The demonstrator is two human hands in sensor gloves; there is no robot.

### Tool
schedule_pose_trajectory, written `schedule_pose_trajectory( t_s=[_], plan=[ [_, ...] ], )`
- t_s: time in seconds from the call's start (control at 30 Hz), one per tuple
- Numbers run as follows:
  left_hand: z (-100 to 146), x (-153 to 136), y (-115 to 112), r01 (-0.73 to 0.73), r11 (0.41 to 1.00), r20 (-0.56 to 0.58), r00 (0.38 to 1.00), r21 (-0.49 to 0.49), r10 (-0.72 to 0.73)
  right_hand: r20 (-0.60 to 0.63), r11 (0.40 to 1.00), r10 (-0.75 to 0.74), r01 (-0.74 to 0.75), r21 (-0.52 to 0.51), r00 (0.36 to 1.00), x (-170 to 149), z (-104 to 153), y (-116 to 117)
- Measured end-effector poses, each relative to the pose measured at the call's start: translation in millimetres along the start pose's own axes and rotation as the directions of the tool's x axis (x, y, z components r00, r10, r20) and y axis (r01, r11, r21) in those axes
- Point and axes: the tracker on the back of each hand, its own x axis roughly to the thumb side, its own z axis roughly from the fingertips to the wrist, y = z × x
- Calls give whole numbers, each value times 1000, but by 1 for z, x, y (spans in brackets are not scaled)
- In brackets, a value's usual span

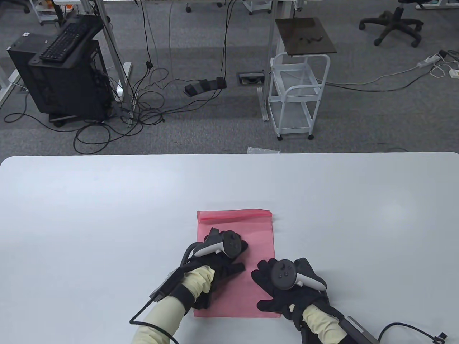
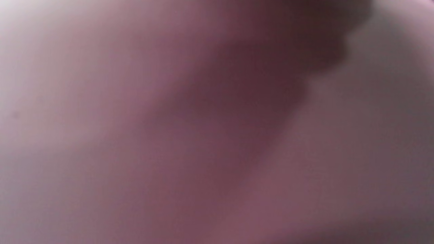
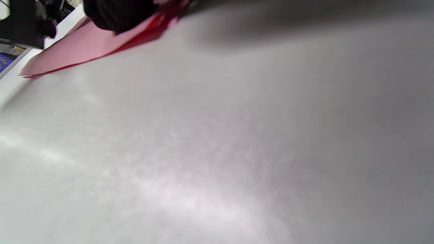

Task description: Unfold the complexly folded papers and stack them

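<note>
While both hands lie flat on it, the pink rectangular sheet of paper [image 1: 258, 236] rests on the white table [image 1: 107, 215] near the table's front edge, at about the middle of its width. Its far edge shows a narrow folded strip, with layered edges visible at the right corner. The left hand [image 1: 218, 258], in a black glove with a tracker strapped to its back, presses down on the left half of the sheet with its fingers spread and roughly straight. The right hand [image 1: 287, 286], gloved the same way, rests palm down over the sheet's near right corner, fingers extended and overhanging the right edge onto the table. Neither hand pinches or curls round the paper. The two hands are near each other but apart. The left wrist view is a pink blur with nothing distinct. From the right wrist view, the paper [image 3: 78, 47] lies flat on the table under a dark gloved fingertip [image 3: 115, 13].
</note>
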Motion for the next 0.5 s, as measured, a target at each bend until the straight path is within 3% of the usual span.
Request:
schedule_pose_trajectory(
  t_s=[0.17, 0.33, 0.5],
  plan=[
    [-23, -27, 22, -121, 992, -116, 986, 24, 123, -2, 1000, 6, -6, -4, 1000, 0, 0, 0],
    [-31, -54, 37, -218, 973, -198, 953, 73, 228, -6, 1000, 1, -1, -2, 1000, 0, 0, 0],
    [-29, -53, 39, -233, 968, -208, 946, 95, 248, -6, 1000, -1, 1, -5, 1000, 0, 0, 0]
  ],
)
